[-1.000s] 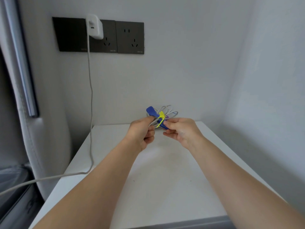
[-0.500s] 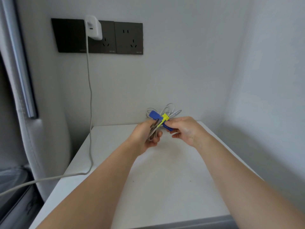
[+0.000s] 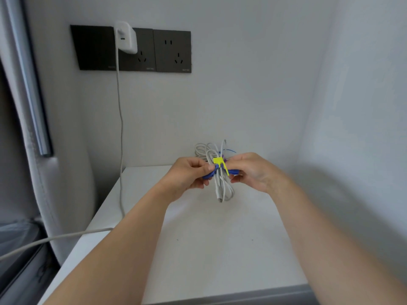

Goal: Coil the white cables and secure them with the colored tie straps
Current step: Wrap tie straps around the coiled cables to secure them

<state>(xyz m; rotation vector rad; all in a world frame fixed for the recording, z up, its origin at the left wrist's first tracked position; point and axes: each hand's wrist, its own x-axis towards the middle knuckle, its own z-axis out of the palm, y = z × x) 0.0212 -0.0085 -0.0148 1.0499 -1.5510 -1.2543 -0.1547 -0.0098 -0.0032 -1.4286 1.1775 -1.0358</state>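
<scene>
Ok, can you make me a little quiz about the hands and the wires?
1. True or false: the left hand and right hand hold the coiled white cable bundle above the white table.
2. What is plugged into the dark wall socket panel? A white charger block; B black lamp; C nothing.
3. Fill in: both hands pinch the ___ tie strap, beside a yellow tie strap.
Key: 1 true; 2 A; 3 blue.

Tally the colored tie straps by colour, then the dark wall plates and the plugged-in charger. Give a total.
blue tie strap: 1
yellow tie strap: 1
dark wall plates: 3
white charger: 1
Total: 6
A purple bit behind the cables is too hidden to count.
</scene>
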